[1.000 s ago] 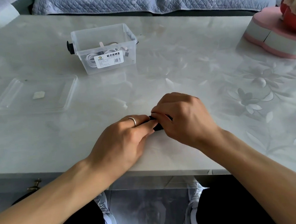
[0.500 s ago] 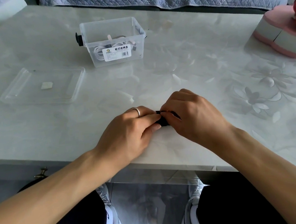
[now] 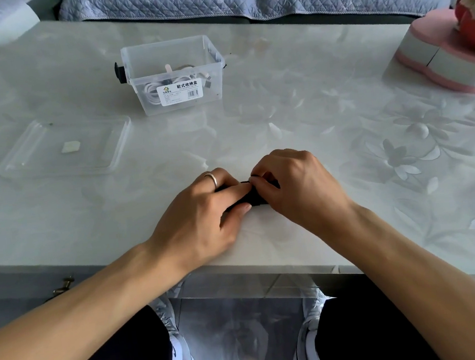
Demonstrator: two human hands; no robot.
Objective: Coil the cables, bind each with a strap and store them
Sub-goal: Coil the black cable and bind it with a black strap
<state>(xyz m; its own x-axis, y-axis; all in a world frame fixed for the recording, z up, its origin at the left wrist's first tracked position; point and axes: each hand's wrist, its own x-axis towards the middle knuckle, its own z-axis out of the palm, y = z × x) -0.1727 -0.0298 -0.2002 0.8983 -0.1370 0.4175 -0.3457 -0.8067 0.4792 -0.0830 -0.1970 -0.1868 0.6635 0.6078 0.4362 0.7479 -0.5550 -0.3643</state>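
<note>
The black cable bundle [image 3: 254, 197] lies low on the tabletop [image 3: 296, 110], close to its near edge, squeezed between both hands so that only a short dark stretch shows between the fingers. Whether a strap is already round it I cannot tell, as the fingers hide most of it. The left hand [image 3: 202, 215] grips the bundle from its own side, forefinger laid along the top and thumb tucked beneath, which reads as a clamp that keeps the coil from springing apart. The right hand [image 3: 295, 186] has its grip closed too, fingertips pinching at the top of the bundle where something thin and dark sticks out, likely the strap's end or a loose turn of cable; my judgement is that this hand is doing the binding while the other merely steadies. Resting the work on the tabletop spares the hands from bearing its weight.

Further back stands a clear storage box [image 3: 173, 70], open at the top, with white cables [image 3: 160, 88] already coiled inside, so part of the job seems done and the box waits for this bundle. Its clear lid [image 3: 65, 147] lies flat to the left, set aside so the box mouth is free. A pink-edged stand [image 3: 445, 64] sits at the far right, well apart from the work
</note>
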